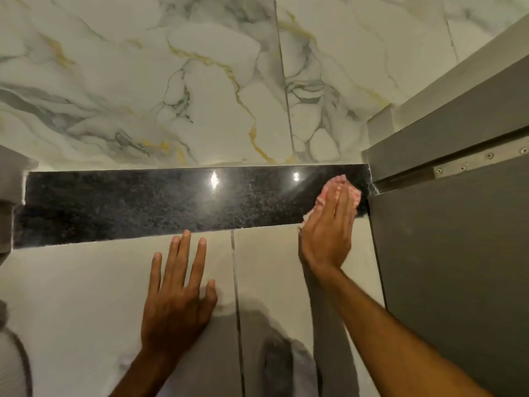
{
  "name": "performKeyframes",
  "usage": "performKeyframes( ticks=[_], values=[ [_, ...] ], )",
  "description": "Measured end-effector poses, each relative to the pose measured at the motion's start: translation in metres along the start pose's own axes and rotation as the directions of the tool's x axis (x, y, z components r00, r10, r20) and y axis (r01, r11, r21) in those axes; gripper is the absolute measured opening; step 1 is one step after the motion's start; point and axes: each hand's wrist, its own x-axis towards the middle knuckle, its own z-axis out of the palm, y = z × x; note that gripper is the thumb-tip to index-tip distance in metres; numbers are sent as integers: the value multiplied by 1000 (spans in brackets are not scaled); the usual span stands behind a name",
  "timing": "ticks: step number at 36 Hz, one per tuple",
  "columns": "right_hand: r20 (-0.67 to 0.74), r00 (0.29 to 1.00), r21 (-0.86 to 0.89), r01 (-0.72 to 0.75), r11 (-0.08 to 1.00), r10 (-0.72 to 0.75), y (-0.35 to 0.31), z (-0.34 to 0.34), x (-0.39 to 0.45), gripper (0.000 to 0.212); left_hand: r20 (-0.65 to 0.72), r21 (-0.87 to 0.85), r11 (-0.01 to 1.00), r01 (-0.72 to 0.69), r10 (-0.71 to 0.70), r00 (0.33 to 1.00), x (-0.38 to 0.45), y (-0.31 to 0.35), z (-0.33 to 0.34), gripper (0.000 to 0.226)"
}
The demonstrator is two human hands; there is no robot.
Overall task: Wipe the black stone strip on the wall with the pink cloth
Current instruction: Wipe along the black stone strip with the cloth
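A polished black speckled stone strip (160, 202) runs across the wall from left to right, with two light glints on it. My right hand (329, 227) lies flat against the strip's right end, fingers together, pressing the pink cloth (347, 186) onto the stone. Only the cloth's edges show around my fingers. My left hand (177, 293) rests flat and spread on the pale tile below the strip, holding nothing.
White marble tiles with grey and gold veins (171, 81) cover the wall above the strip. A grey partition with a screwed metal hinge strip (458, 253) stands close on the right. A grey ledge (8, 179) juts in at the left end.
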Motion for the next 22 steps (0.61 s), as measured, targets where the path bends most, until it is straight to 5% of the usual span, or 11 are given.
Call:
performKeyframes(
  ticks=[4, 10, 14, 19, 22],
  values=[
    [43, 998, -36, -44, 998, 46, -27, 8, 74, 64, -32, 18, 1000, -10, 10, 999, 1, -4, 7, 76],
    [76, 972, 81, 217, 973, -223, -30, 4, 8, 61, -42, 27, 1000, -6, 7, 999, -3, -4, 10, 76],
    [-18, 997, 67, 77, 995, -76, 1, 0, -39, 60, -32, 45, 999, -5, 6, 999, -2, -3, 7, 74],
    [-64, 995, 18, -74, 997, 75, -15, 12, 39, 60, -42, 32, 999, -21, 22, 999, -2, -4, 10, 74],
    [-10, 1000, 26, -30, 999, 30, -33, 21, 73, 61, -45, 4, 1000, -15, 15, 999, 0, -5, 11, 74]
  ],
)
